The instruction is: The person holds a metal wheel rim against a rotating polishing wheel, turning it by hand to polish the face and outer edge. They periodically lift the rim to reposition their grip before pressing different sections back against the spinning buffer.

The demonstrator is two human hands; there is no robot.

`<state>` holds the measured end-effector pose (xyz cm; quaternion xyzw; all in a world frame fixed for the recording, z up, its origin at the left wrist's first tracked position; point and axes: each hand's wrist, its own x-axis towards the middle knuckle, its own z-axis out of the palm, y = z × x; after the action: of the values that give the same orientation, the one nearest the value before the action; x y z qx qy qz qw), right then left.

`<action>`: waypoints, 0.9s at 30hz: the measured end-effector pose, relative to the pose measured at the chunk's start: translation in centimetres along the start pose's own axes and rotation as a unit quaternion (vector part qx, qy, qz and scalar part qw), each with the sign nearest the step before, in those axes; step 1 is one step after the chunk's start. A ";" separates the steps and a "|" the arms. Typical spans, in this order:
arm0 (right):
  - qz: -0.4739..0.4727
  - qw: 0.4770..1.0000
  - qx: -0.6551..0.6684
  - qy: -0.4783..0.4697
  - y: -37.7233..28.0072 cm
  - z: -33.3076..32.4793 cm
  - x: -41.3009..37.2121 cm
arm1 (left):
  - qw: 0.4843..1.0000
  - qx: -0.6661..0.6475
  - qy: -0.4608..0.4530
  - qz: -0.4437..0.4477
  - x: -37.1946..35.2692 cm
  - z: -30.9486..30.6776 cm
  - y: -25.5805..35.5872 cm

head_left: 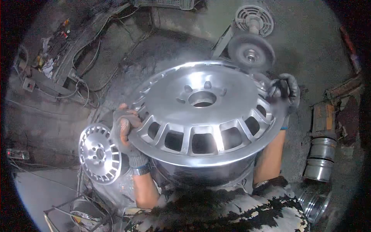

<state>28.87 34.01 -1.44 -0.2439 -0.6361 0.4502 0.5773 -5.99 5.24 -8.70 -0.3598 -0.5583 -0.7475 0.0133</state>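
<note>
A large silver alloy wheel rim (170,98) lies tilted in front of my body, its slotted face up and its centre bore and bolt holes in view. On its left edge, my left hand (125,125) grips the rim in a worn grey glove with some fingertips bare. My right hand (285,94), in a darker glove, is curled at the right edge of the rim. A round buffing wheel (251,54), blurred as if spinning, sits just beyond the rim's far right edge. Whether the two touch is hard to tell.
Another polished rim (98,154) leans at the left. Metal cylinders (320,158) lie at the right, near a shiny rim (313,203). A slotted round motor cover (254,21) is behind the buffing wheel. Cables (83,91) run along the left side.
</note>
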 end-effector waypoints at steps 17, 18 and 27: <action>-0.008 0.991 -0.129 0.018 1.0 -2.7 0.6 | 0.997 -0.078 -0.019 -0.019 0.7 0.4 -5.0; -0.012 0.989 -0.144 0.024 0.4 -3.1 0.3 | 0.995 -0.094 -0.024 -0.020 0.6 0.3 -5.9; 0.037 0.996 -0.033 0.073 -5.7 -0.3 -2.8 | 0.960 -0.223 -0.171 0.005 0.8 -1.9 -9.8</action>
<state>30.95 29.06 1.93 -0.3180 -0.5975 0.4310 0.5967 -11.69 7.65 -16.60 -0.4786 -0.3694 -0.7804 -0.1593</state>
